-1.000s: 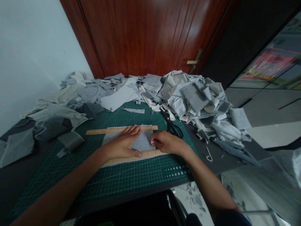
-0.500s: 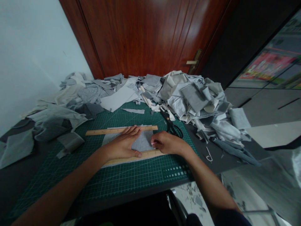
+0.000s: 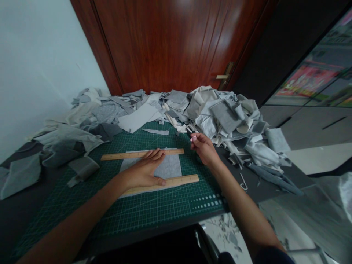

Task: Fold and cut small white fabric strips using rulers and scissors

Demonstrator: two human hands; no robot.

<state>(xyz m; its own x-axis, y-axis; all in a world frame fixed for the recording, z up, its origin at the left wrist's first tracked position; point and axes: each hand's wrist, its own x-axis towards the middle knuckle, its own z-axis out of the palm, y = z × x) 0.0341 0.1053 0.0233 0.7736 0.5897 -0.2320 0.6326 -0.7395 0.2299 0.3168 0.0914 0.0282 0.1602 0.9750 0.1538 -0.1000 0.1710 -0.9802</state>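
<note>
A piece of grey fabric (image 3: pixel 169 169) lies flat on the green cutting mat (image 3: pixel 132 212). Across its far edge runs one wooden ruler (image 3: pixel 115 156), and a second wooden ruler (image 3: pixel 184 180) lies along its near edge. My left hand (image 3: pixel 150 165) rests spread over the fabric, fingers on the far ruler and thumb on the near one. Up to the right, clear of the fabric, my right hand (image 3: pixel 205 148) pinches a small pale pink piece (image 3: pixel 194 138). Beneath that hand are black scissors (image 3: pixel 191 129), mostly hidden by it.
Heaped grey and off-white fabric scraps (image 3: pixel 220 113) cover the table's back and right, with more scraps (image 3: pixel 74 137) at the left. A narrow grey strip (image 3: pixel 156 131) lies on the mat. A white hooked object (image 3: pixel 243 182) is on the table's right side. Behind stands a wooden door (image 3: pixel 165 44).
My right hand has lifted from the fabric's right edge and moved up and right, over the scissors, with the small pale pink piece. My left hand stays in place.
</note>
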